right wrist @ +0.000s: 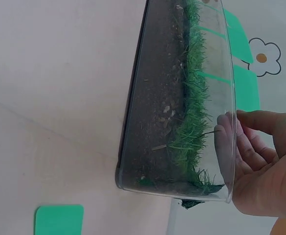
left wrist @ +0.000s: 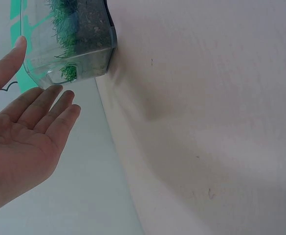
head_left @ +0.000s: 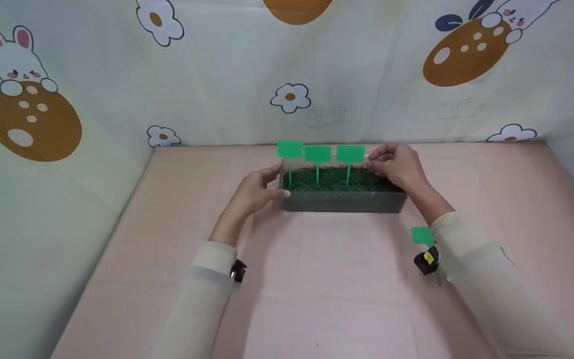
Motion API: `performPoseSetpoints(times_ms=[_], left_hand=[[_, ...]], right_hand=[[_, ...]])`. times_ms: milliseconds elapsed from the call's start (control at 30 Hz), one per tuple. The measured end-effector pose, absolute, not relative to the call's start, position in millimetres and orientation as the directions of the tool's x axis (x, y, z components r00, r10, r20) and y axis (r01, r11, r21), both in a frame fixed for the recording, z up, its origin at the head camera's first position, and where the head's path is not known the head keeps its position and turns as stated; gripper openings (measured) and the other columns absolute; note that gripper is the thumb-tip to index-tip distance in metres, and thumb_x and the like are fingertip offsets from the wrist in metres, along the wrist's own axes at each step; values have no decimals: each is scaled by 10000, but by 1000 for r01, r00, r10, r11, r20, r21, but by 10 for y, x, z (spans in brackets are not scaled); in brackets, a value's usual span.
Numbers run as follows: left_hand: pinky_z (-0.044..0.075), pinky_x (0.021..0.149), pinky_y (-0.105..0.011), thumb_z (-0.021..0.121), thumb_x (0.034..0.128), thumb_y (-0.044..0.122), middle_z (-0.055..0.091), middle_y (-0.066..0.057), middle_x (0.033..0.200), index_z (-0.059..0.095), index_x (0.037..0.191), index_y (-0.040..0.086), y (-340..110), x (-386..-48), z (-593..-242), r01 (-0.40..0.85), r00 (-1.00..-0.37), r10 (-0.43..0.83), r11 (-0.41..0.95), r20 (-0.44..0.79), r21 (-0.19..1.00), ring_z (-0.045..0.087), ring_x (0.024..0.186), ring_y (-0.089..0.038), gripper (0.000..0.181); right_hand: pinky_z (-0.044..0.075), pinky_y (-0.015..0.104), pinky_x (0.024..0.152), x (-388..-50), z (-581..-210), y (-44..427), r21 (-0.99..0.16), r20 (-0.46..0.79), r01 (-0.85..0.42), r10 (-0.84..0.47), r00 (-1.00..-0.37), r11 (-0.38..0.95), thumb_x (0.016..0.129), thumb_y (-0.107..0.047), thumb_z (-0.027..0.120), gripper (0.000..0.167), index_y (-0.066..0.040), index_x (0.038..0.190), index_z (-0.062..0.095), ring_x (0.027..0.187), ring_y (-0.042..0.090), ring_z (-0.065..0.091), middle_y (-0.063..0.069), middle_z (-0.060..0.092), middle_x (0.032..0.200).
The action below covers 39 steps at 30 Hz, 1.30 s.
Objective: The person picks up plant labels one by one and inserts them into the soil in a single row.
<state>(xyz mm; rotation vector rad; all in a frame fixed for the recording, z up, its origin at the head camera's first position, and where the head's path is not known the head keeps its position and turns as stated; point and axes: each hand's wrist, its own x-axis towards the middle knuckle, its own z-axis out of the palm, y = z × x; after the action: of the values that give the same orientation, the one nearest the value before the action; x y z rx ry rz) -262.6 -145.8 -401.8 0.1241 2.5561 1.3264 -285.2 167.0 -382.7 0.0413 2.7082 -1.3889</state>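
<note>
A clear rectangular planter box point(head_left: 344, 202) holds dark soil point(right wrist: 155, 98) and short green grass point(right wrist: 194, 107). Three green plant labels point(head_left: 317, 154) stand upright in its left and middle part. My left hand point(head_left: 257, 192) is at the box's left end, fingers nearly straight, thumb near the front left corner. My right hand point(head_left: 399, 167) reaches over the right end, fingertips inside the box above the grass. Through the clear wall, its thumb and fingers look pinched on a thin dark stalk point(right wrist: 210, 132) that runs toward the grass.
Another green plant label point(head_left: 421, 235) lies on the pink-covered table point(head_left: 327, 279), partly hidden by my right sleeve. A printed curtain point(head_left: 227, 75) with flowers and rabbits hangs close behind the box. A wall of the same cloth point(head_left: 33, 209) stands at the left.
</note>
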Motion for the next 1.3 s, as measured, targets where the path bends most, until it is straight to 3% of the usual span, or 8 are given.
performPoseSetpoints(times_ms=[633,1033,1300], left_hand=[[369,1200,-440,723,909,181,429,-46,1577,403,1534,195,-1468,-2625,-4002,-24,-961,210,581,-178,814,394,1469,-291,702],[362,1204,-445,724,910,181,428,-44,1578,403,1534,196,-1468,-2612,-4010,-31,-962,207,568,-179,822,387,1473,-288,702],[369,1201,-432,729,905,173,427,-50,1579,407,1532,182,-1473,-2617,-4009,-26,-961,212,571,-178,821,388,1472,-288,705]], right_hand=[[605,208,743,-2808,-3759,1792,-848,-119,87,-29,-992,522,949,-201,673,241,-8,1093,654,784,55,701,-39,717,890],[612,212,767,-2755,-3726,1885,-857,-116,89,-23,-993,507,948,-182,675,257,13,1111,642,815,52,715,-54,705,876],[602,179,737,-2725,-3697,1945,-875,-111,81,-34,-993,477,954,-169,669,269,38,1118,620,776,-11,704,-96,706,832]])
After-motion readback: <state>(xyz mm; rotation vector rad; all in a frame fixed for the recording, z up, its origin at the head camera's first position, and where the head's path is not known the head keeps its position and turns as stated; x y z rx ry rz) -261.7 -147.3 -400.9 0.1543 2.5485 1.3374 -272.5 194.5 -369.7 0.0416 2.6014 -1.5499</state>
